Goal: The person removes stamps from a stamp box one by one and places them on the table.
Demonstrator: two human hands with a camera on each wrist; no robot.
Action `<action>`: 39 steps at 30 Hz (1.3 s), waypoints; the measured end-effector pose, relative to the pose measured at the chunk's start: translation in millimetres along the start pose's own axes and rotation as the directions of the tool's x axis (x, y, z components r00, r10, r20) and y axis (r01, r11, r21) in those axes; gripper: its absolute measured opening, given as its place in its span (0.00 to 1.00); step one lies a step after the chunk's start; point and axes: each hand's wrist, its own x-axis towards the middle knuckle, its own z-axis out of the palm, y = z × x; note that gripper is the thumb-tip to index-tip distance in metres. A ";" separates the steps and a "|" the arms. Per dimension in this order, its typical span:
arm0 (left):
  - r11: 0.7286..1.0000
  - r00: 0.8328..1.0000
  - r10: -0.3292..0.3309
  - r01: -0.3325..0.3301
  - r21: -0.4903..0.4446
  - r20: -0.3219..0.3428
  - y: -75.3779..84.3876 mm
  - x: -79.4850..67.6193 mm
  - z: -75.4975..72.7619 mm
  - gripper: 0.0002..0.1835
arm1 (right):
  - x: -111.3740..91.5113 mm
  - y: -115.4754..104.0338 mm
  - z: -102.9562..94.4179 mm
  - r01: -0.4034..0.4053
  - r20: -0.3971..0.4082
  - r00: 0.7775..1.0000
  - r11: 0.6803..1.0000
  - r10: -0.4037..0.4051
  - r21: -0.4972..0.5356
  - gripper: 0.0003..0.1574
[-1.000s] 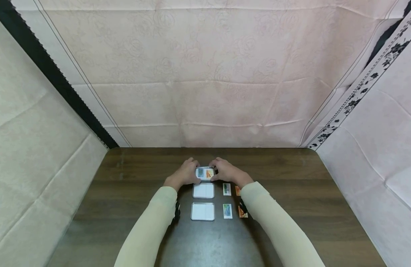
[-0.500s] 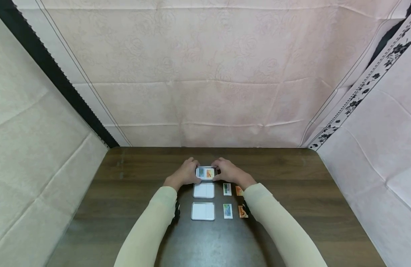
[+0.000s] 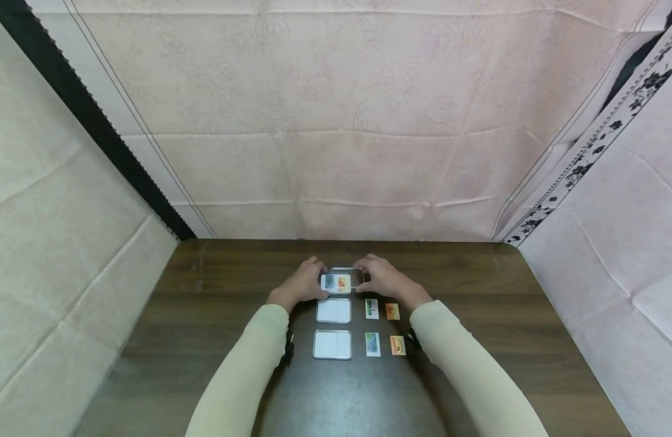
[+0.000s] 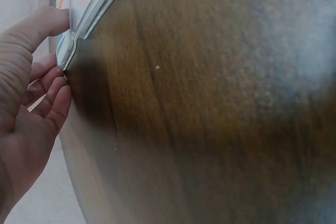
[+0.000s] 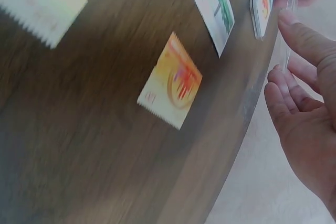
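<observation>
A small white case [image 3: 336,292] lies toward the back of the table, with a bluish postage stamp [image 3: 329,283] and an orange postage stamp [image 3: 343,283] side by side in it. My left hand [image 3: 301,283] grips its left end, thumb at the near edge and fingers at the far edge. Between thumb and fingertips, my right hand [image 3: 390,283] holds a clear plastic lid [image 5: 287,35] by its right end. That lid stands slightly raised, shifted right of the case and partly overlapping it in the head view.
Two more white cases [image 3: 333,311] lie in a column nearer me. To their right are green-and-white [image 3: 371,309] and blue-green [image 3: 373,344] stamps, then two orange stamps [image 3: 393,311]. Pale cloth [image 3: 336,170] hangs behind the wooden table [image 3: 215,340] and along both sides.
My right hand has moved right and slightly away from me, carrying the clear lid partly off the case. Both orange loose stamps now show fully. My left hand has stayed put.
</observation>
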 end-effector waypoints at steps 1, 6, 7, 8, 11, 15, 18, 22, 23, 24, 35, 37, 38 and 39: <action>1.000 1.000 0.003 -0.003 0.001 -0.002 -0.3 -0.3 0.1 0.34 | -1.8 1.6 -1.2 0.002 -0.005 1.000 1.000 -0.002 0.002 0.39; 1.000 1.000 0.016 -0.016 0.009 -0.016 -1.5 -1.8 1.2 0.33 | -11.3 12.5 -7.0 0.008 -0.025 1.000 1.000 -0.007 0.019 0.39; 1.000 1.000 0.019 -0.019 0.009 -0.018 -1.7 -1.9 1.4 0.33 | -13.1 15.2 -8.0 0.009 -0.029 1.000 1.000 -0.008 0.020 0.39; 1.000 1.000 0.019 -0.019 0.007 -0.020 -1.7 -2.1 1.4 0.33 | -15.0 17.9 -8.9 0.007 -0.033 0.999 1.000 -0.007 0.021 0.39; 1.000 1.000 0.015 -0.015 0.001 -0.014 -1.8 -2.3 1.1 0.33 | -20.7 25.1 -12.3 0.003 -0.044 0.999 1.000 -0.002 0.021 0.39; 1.000 1.000 0.008 -0.008 -0.004 -0.010 -2.2 -2.8 1.6 0.33 | -29.1 34.8 -18.6 0.005 -0.068 0.998 1.000 -0.003 0.025 0.40; 1.000 1.000 0.011 -0.011 -0.001 -0.015 -3.0 -2.9 2.4 0.32 | -36.3 42.8 -23.6 0.007 -0.084 0.996 1.000 -0.005 0.021 0.40; 1.000 1.000 0.017 -0.017 -0.002 -0.013 -3.8 -3.1 3.4 0.32 | -45.9 53.5 -28.9 -0.002 -0.099 0.995 1.000 0.003 0.005 0.39; 1.000 1.000 0.019 -0.019 -0.004 -0.014 -4.0 -3.1 3.6 0.32 | -48.1 56.1 -30.0 -0.007 -0.104 0.995 1.000 0.007 0.003 0.39; 1.000 1.000 0.021 -0.021 -0.005 -0.015 -4.2 -3.1 3.8 0.32 | -50.4 58.6 -31.3 -0.009 -0.109 0.994 1.000 0.009 -0.001 0.38; 1.000 0.999 0.024 -0.024 -0.020 -0.025 -6.7 -3.5 5.0 0.32 | -78.3 87.7 -47.4 -0.054 -0.151 0.987 0.998 0.050 -0.022 0.36; 0.999 0.999 0.025 -0.026 -0.025 -0.026 -6.5 -3.6 4.0 0.32 | -82.3 93.3 -50.1 -0.052 -0.157 0.987 0.998 0.046 -0.034 0.36; 0.999 0.999 0.025 -0.025 -0.029 -0.026 -6.2 -3.7 3.3 0.32 | -84.3 95.7 -51.4 -0.050 -0.159 0.986 0.998 0.044 -0.039 0.36; 0.999 0.999 0.024 -0.025 -0.032 -0.026 -5.9 -3.6 2.5 0.32 | -85.9 98.0 -52.7 -0.053 -0.160 0.986 0.998 0.045 -0.042 0.36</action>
